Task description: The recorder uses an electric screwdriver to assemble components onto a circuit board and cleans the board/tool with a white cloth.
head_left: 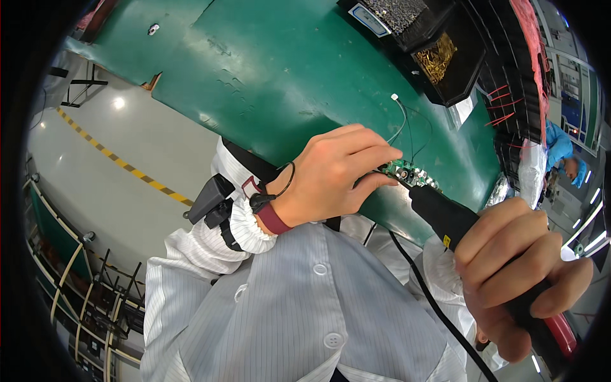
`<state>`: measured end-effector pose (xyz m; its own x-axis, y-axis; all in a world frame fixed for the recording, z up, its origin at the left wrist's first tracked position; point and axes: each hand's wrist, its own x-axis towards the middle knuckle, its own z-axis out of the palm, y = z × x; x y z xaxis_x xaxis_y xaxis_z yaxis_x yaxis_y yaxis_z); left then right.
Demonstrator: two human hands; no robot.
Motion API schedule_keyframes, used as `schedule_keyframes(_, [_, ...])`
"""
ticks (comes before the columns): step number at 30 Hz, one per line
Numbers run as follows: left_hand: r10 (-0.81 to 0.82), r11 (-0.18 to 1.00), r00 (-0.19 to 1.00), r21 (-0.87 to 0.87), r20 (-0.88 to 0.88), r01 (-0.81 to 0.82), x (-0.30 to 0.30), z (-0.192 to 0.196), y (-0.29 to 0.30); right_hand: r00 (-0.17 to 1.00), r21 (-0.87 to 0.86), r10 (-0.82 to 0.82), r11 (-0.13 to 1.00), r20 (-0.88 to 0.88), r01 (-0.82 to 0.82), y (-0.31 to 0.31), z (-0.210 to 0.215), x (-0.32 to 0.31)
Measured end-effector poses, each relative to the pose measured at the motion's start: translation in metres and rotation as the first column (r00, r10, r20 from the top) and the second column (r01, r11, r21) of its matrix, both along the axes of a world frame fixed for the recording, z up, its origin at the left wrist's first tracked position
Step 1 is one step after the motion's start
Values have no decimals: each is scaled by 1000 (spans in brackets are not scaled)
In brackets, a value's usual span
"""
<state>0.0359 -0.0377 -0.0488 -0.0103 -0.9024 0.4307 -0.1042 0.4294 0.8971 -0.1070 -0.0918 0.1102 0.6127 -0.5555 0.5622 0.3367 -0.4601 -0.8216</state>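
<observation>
Head view. Writing first: at upper centre-right, a white label (370,19) with blue border on the front of a black bin (428,35); print small and tilted, too blurred to make out. Small yellow tag (447,242) with a dark mark on the driver (439,213), right of centre.

Left hand (334,169), centre of frame: thumb and forefinger bent toward each other, pinching the left end of the board (417,176); other fingers curled behind. Cannot tell exactly which part lies under the fingertips. Board just right of centre, above the green bench (267,83), green with silvery and dark components. Thin wires (403,127) running up from it to a white plug (394,97).

Right hand (519,274), lower right: wrapped round the driver, fingers curled, black nose pointing up-left, thin shaft reaching the board's left end close to the left fingertips. Red section (561,334) below the hand. Black cable (428,290) curving down toward the lower edge.

In the bin: silvery small parts (398,13) above, brass-coloured ones (438,57) below. Maroon strap (273,219) round the left wrist, black clip (259,201) attached. Far right, co-worker's blue sleeve (559,143).
</observation>
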Motion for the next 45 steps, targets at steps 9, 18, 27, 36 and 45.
schedule_keyframes(9, [-37,999,999,10,7,37,4,-1,0,999,-27,19,999,41,-18,-1,8,-3])
schedule_keyframes(18, [-41,999,999,18,-15,42,2,2,-2,1000,-49,3,999,-2,-3,-6,7,-8])
schedule_keyframes(27, [-48,999,999,20,-11,48,2,3,-3,1000,-42,-11,999,13,11,-4,4,-6])
schedule_keyframes(36, [-47,998,999,29,-11,48,3,1,-2,1000,-49,-9,999,23,11,-4,3,-7])
schedule_keyframes(45, [-33,999,999,17,-8,33,3,5,-1,933,72,355,933,-54,-351,-31,12,-12])
